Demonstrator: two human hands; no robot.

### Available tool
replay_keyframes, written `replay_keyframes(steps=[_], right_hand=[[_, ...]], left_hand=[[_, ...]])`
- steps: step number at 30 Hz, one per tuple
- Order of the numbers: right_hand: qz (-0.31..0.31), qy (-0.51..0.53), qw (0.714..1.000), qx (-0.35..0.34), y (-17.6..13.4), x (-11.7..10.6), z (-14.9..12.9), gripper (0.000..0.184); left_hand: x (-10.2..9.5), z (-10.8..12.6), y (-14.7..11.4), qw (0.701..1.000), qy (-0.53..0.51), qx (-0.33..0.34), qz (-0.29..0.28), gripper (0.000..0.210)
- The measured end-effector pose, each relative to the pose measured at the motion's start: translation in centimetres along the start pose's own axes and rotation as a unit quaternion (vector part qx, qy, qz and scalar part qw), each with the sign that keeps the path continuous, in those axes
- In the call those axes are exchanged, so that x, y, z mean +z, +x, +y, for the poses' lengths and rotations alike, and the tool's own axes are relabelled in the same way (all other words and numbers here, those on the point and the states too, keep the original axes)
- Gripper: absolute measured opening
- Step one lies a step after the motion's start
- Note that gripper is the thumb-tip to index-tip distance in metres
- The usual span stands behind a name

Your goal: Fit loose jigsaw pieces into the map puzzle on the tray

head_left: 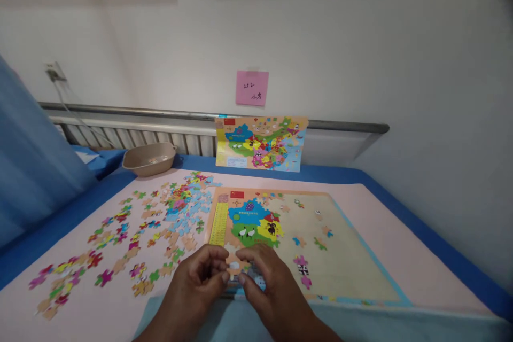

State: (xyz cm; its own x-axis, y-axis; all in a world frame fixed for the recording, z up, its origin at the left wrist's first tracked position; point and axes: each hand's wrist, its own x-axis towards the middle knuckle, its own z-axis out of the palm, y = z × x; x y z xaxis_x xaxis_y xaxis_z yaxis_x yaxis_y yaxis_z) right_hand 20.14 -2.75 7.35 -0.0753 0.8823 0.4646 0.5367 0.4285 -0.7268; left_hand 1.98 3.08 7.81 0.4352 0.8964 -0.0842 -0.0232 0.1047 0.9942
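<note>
Between my two hands is a small peach-coloured jigsaw puzzle piece [236, 266] with a white patch, pinched at its edges. My left hand [198, 280] grips its left side with thumb and curled fingers, while the thumb and forefinger of my right hand [269, 283] close on the right side. Both hands hover over the lower left of a puzzle board [352, 262]. Joined pieces there form a map section [248, 216] in blue, green and yellow. To its right lie loose pieces, among them a pink group with a panda [303, 270]. My fingers partly hide the board's lower left.
Many loose puzzle pieces [105, 277] spread over the pink sheet [92, 307] on the left. A beige basin [141, 166] stands at the back left. A picture of the finished map [262, 144] leans against the wall under a pink note [252, 88]. A blue curtain [32, 160] hangs at left.
</note>
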Motion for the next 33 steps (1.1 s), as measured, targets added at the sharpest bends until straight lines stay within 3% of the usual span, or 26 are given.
replay_keyframes(steps=[15, 23, 33], right_hand=[[-0.005, 0.049, 0.998, 0.035, 0.08, -0.09, -0.33, 0.026], [-0.015, 0.079, 0.995, 0.064, 0.18, -0.16, -0.46, 0.033], [-0.006, 0.135, 0.986, 0.103, 0.38, -0.09, -0.87, 0.024]], left_hand=[[0.04, 0.18, 0.09, 1.000, 0.001, -0.013, -0.020, 0.029], [0.02, 0.14, 0.00, 1.000, 0.012, -0.003, 0.004, 0.027], [-0.19, -0.40, 0.14, 1.000, 0.018, -0.005, 0.001, 0.028]])
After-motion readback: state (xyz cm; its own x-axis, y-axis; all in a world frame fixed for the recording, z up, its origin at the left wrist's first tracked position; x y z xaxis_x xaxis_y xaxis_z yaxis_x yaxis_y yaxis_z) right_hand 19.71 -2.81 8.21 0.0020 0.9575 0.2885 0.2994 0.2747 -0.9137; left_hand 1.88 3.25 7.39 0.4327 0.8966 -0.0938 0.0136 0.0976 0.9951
